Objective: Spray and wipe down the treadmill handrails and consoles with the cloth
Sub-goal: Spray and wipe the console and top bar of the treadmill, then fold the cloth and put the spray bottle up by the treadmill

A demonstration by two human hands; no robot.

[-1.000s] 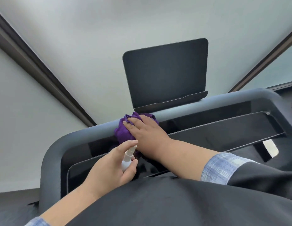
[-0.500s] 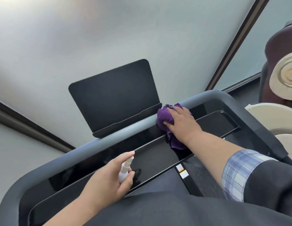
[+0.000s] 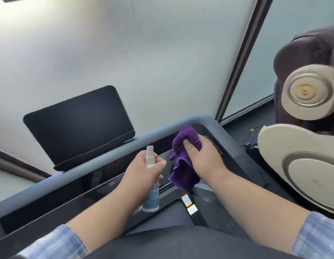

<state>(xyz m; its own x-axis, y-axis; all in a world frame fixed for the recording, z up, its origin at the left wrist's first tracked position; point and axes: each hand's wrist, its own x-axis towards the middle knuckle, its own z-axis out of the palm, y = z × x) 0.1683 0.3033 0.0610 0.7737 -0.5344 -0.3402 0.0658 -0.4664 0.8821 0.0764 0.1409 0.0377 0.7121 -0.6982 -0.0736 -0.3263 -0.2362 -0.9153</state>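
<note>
The purple cloth (image 3: 183, 159) was bunched in the right hand (image 3: 203, 157), fingers and thumb curled tight round it, and it hung just above the dark glossy console (image 3: 106, 186) near the right corner of the grey handrail (image 3: 114, 152); whether its lower folds touched the surface could not be told. The left hand (image 3: 143, 174) gripped a small white spray bottle (image 3: 150, 184) upright, fingers wrapped round its body, nozzle up and close beside the cloth. Behind the rail a black tablet holder (image 3: 78, 126) leaned toward the frosted glass wall (image 3: 162, 53), and a brown and cream massage chair (image 3: 308, 128) stood to the right. The step in hand looked like a fresh spray. To do it well, aim the nozzle at the cloth or the right corner, use a light mist so no liquid pools, then press the cloth flat and run it along the rail and round the corner in overlapping strokes
</note>
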